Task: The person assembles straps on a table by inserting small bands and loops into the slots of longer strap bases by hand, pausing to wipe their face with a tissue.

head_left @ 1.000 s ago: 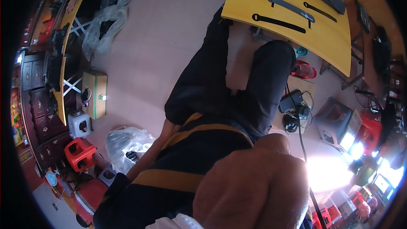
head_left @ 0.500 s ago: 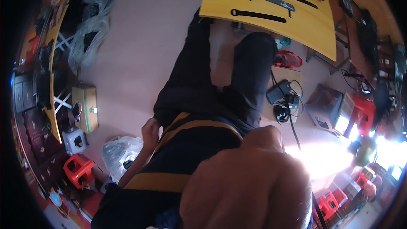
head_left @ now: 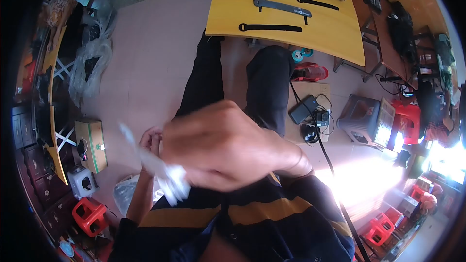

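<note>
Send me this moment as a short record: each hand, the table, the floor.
Right hand: gripping a crumpled white wad, motion-blurred
Left hand: partly covered by the right hand in this view; grip unclear
Yellow table: holds a grey strap and a black ring-ended strap, among others
Floor: a box to the left

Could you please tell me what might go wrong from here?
The crumpled white wad at the right hand looks loose and could slip to the floor. The black cord runs close by the right leg and among the gadgets on the cardboard, so a snag might drag them. The long black strap near the table's front edge could get knocked off.
</note>
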`<state>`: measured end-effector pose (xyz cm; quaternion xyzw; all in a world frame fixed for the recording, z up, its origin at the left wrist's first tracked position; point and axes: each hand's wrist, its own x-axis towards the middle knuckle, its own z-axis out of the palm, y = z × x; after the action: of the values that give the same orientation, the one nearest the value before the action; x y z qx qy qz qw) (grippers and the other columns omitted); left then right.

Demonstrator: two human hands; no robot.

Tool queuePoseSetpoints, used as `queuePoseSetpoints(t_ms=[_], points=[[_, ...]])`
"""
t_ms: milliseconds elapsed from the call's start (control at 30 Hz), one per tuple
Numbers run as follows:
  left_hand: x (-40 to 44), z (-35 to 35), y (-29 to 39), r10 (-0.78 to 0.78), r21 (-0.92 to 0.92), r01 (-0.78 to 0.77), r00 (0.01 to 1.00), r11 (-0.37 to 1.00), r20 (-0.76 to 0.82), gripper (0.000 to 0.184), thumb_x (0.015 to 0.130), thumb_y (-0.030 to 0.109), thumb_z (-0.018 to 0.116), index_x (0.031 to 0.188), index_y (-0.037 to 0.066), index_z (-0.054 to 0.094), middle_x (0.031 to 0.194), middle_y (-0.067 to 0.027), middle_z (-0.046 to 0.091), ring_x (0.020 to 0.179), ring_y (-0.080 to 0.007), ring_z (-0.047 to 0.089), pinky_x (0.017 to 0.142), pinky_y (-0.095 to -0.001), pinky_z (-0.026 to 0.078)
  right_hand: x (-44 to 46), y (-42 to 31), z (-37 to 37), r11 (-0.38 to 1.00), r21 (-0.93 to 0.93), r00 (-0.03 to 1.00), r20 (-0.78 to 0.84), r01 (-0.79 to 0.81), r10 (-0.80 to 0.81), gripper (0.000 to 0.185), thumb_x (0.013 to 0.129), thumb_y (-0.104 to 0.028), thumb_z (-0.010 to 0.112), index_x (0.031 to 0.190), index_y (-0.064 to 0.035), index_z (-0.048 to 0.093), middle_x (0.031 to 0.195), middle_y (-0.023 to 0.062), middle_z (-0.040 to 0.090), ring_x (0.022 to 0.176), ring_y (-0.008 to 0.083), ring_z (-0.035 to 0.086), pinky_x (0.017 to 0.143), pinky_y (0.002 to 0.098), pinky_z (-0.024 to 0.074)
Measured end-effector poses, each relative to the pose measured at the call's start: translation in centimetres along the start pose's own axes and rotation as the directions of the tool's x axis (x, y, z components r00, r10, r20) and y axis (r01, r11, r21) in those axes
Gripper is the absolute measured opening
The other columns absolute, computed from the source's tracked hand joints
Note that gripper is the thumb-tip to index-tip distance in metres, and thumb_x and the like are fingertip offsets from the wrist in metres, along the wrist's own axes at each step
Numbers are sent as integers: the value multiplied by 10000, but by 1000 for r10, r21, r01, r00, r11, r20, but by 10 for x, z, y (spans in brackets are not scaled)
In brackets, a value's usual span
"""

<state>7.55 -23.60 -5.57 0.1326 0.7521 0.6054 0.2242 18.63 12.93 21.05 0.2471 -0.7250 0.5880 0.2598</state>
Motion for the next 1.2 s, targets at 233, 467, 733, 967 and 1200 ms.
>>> queuePoseSetpoints(t_ms=[233, 467, 733, 967, 1200], points=[[45, 96, 230, 357, -296, -276, 894, 915, 271, 731, 991, 442, 661, 1510, -16, 427, 1457, -148, 573, 1335, -235, 545, 1118, -371, 399, -12, 43, 13, 862, -461, 855, 339, -212, 392, 158, 865, -168, 721, 822, -30, 658, 825, 120, 687, 760, 339, 703, 654, 434, 550], [64, 119, 265, 332, 70, -448, 751, 891, 570, 493, 835, 115, 847, 1256, -19, 629, 1223, -139, 676, 1076, -218, 698, 904, -319, 562, -24, 39, 0, 806, -426, 810, 236, -410, 537, 129, 872, -190, 706, 847, -65, 683, 771, 126, 697, 763, 335, 709, 665, 449, 537], [78, 131, 278, 252, 169, -405, 792, 898, 556, 145, 937, 9, 722, 1062, -23, 658, 904, -58, 716, 784, -83, 687, 676, -222, 546, -36, 31, -28, 786, -203, 812, -131, -584, 569, 182, 846, -116, 798, 987, -40, 712, 820, 79, 715, 711, 179, 693, 643, 298, 530], [54, 145, 357, 386, -343, -230, 766, 911, 513, 159, 969, 77, 724, 1044, -37, 644, 902, -60, 693, 761, -37, 653, 651, -181, 517, -18, -29, -52, 806, 317, 816, -138, -500, 561, 160, 941, -126, 736, 993, 20, 699, 790, 94, 704, 698, 150, 700, 644, 268, 536], [21, 163, 410, 715, -838, 176, 449, 517, 536, 142, 977, 24, 652, 1086, -59, 691, 864, -245, 708, 699, -304, 708, 659, -298, 587, -3, -80, 33, 630, 425, 562, -827, 650, -23, 279, 1050, -232, 607, 886, -12, 659, 832, 147, 710, 596, 230, 638, 485, 324, 464]])
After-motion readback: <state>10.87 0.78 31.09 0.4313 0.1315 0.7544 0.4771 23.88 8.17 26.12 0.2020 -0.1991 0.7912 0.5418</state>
